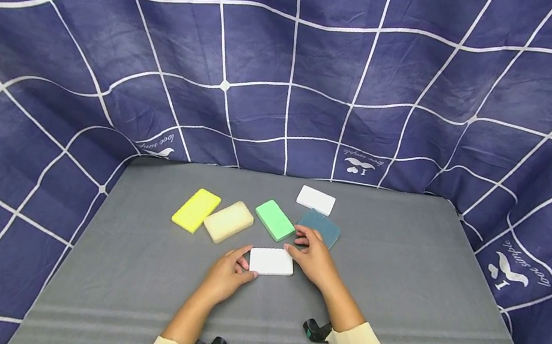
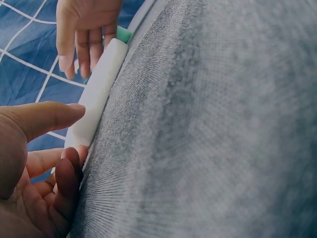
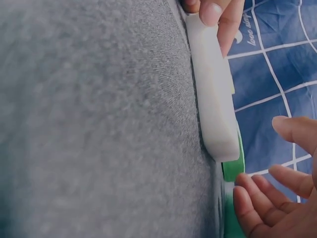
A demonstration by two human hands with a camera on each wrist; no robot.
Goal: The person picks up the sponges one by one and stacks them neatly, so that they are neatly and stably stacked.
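A white sponge block (image 1: 272, 262) lies flat on the grey cloth, its long side running left to right. My left hand (image 1: 225, 276) holds its left end, thumb at the near corner and index finger at the far corner. In the left wrist view that thumb (image 2: 54, 116) overlaps the block's long side. My right hand (image 1: 315, 259) hovers by the block's right end, fingers loosely spread. From the right wrist, this hand (image 3: 282, 193) shows a gap between its fingertips and the block. Just beyond the block lies a green sponge (image 1: 275, 220).
To the left lie a yellow sponge (image 1: 196, 210) and a cream sponge (image 1: 228, 222). Past my right hand sit a dark teal pad (image 1: 324, 226) and another white block (image 1: 315, 200). A blue checked curtain (image 1: 324, 82) rises behind the grey table (image 1: 128, 269).
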